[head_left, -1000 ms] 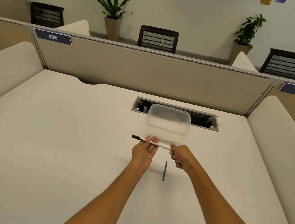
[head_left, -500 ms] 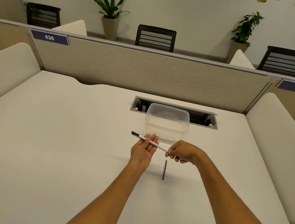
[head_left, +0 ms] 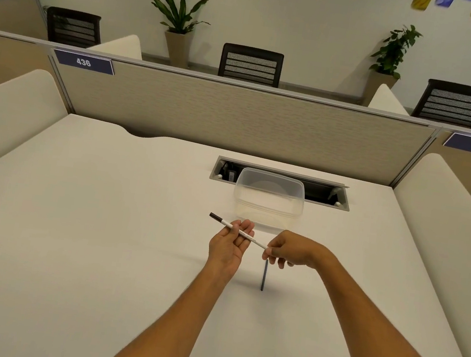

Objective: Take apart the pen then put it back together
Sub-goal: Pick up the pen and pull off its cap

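A thin white pen (head_left: 240, 232) with a dark tip at its far left end slants above the desk, its right end lower. My left hand (head_left: 229, 245), palm up, holds the pen's middle between thumb and fingers. My right hand (head_left: 289, 250) pinches the pen's right end with its fingertips, knuckles up. A dark slim pen part (head_left: 264, 276) lies on the white desk (head_left: 99, 235) just below my right hand, pointing toward me.
A clear plastic container (head_left: 269, 199) stands just beyond my hands, in front of a cable slot (head_left: 338, 194) in the desk. Padded cream dividers (head_left: 446, 238) flank the desk, and a grey partition closes its far side.
My right hand has rolled over from thumb-up to knuckles-up on the pen's right end. The pen has tilted more, its dark tip higher. The dark part on the desk has not moved.
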